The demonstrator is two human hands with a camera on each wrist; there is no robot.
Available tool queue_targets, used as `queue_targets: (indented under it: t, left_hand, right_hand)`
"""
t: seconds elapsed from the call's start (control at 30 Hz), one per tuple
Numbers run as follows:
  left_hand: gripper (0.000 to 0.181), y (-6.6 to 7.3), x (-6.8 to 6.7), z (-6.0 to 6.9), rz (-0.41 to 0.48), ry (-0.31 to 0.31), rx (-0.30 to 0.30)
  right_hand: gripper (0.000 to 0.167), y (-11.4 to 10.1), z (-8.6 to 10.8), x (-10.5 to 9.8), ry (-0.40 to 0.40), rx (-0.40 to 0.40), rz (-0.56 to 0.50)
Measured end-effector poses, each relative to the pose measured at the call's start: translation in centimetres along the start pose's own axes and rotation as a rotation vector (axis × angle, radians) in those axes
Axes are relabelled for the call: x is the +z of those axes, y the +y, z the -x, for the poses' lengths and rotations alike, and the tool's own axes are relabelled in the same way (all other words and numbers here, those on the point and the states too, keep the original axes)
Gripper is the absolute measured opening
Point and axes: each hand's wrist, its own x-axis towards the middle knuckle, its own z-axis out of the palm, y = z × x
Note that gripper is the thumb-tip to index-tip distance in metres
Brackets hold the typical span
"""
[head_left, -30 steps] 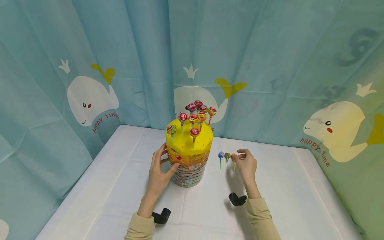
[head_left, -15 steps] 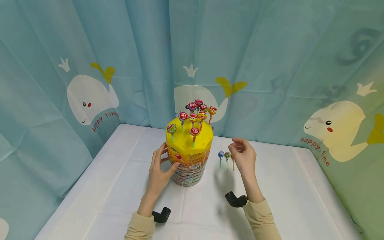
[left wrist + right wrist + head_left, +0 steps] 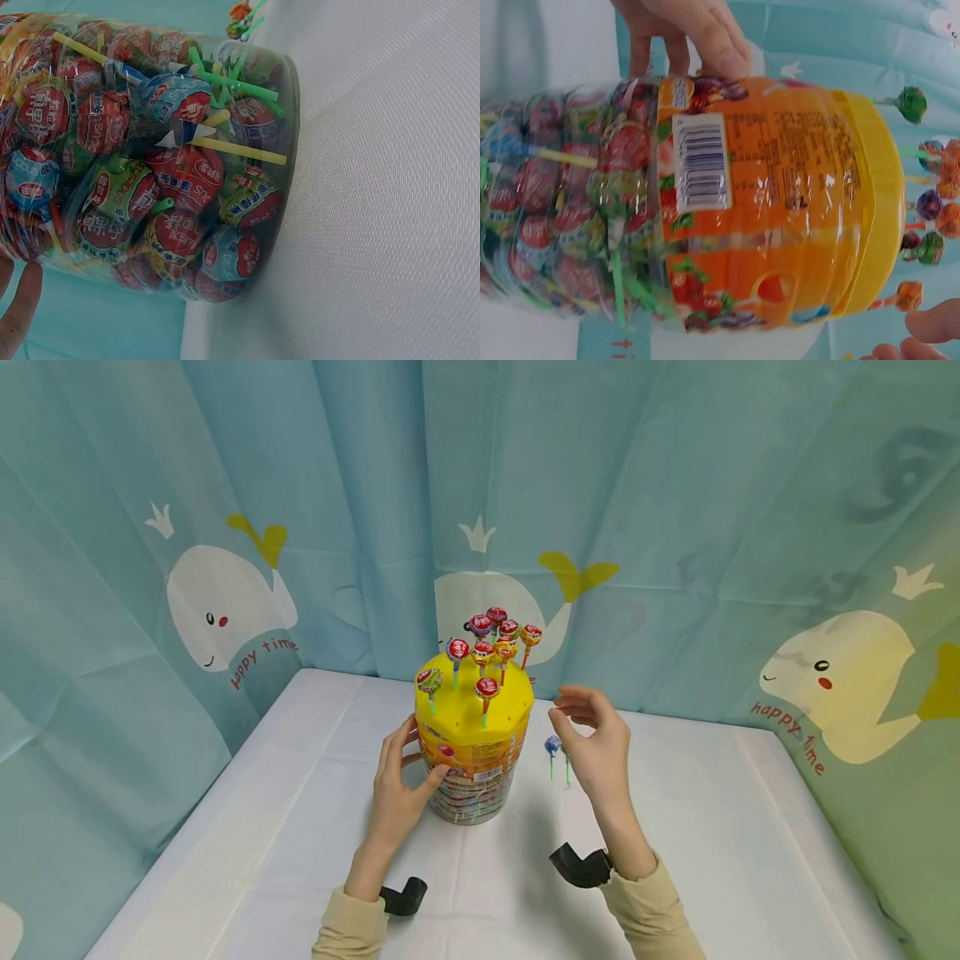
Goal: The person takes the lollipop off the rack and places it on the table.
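Observation:
A big clear candy jar (image 3: 471, 789) with a yellow lid (image 3: 450, 714) stands upright, packed with wrapped lollipops. Several lollipops (image 3: 486, 688) stick up from the lid. My left hand (image 3: 397, 793) grips the jar's left side, thumb in front and fingers round the far side. To the right of the jar, my right hand (image 3: 600, 743) hovers above the table, its fingers loosely bent and apart from the thumb; I see nothing held. Under it lie a blue lollipop (image 3: 552, 745) and a partly covered green lollipop (image 3: 567, 768); an orange lollipop (image 3: 240, 10) shows in the left wrist view.
A white cloth (image 3: 300, 860) covers the table. Behind it hangs a blue-green curtain (image 3: 360, 485) with whale prints. Black wrist mounts (image 3: 403, 897) stick out from both forearms.
My right hand has risen from the loose lollipops and moved left toward the jar, leaving the orange lollipop on the table. My left hand keeps its hold on the jar.

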Motion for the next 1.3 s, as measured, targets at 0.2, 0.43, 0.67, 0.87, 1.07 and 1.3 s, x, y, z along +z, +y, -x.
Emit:
queue_targets:
  t: [0.2,0.43,0.67,0.87,1.07,1.3]
  left_hand:
    - [0.079,-0.1,0.0,0.0,0.005,-0.003,-0.002]
    - [0.079,0.0,0.1,0.1,0.009,-0.005,-0.02]
    - [0.079,-0.1,0.1,0.2,0.005,0.002,-0.002]
    - [0.079,-0.2,0.1,0.2,0.004,0.008,0.01]
    - [0.079,-0.2,0.0,0.1,0.007,0.005,0.006]
    - [0.079,-0.3,0.0,0.0,-0.008,0.012,0.017]
  right_hand:
    - [0.027,-0.9,0.1,0.6,-0.035,-0.054,-0.094]
    - [0.029,-1.8,0.4,1.2,-0.072,-0.136,-0.149]
    - [0.032,-2.7,0.5,1.8,-0.109,-0.183,-0.157]
    - [0.032,-3.3,0.6,2.4,-0.134,-0.22,-0.144]
    - [0.03,-4.0,0.9,2.8,-0.172,-0.222,-0.159]
    - [0.032,-4.3,1.0,3.5,-0.189,-0.214,-0.163]
